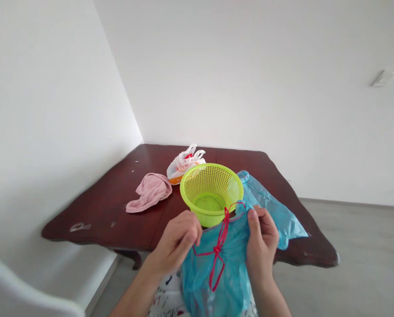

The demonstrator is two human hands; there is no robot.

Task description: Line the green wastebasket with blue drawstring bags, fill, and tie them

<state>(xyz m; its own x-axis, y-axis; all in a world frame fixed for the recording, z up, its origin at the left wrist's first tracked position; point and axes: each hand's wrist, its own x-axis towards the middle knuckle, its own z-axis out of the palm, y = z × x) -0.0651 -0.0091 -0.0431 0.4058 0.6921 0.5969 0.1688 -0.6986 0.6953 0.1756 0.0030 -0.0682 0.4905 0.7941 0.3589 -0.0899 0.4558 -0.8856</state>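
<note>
Two bare hands, held above the near edge of a dark reddish-wood desk (94, 211): left hand (175, 242), right hand (261, 240). Each grip is closed, pinching the upper edge of a translucent blue plastic bag (217, 277) with red drawstring ties (218, 257), which hangs between the hands, in front of the desk edge. Blue plastic sheeting (269, 207) lies on the desk at right, joining the held bag; one piece or two, cannot tell. One lime-green plastic mesh basket (210, 189), upright on the desk, just behind the held bag. One crumpled pink towel (149, 191), left of the basket. One white plastic carrier bag (184, 165), just beyond the basket, orange and red contents inside.
</note>
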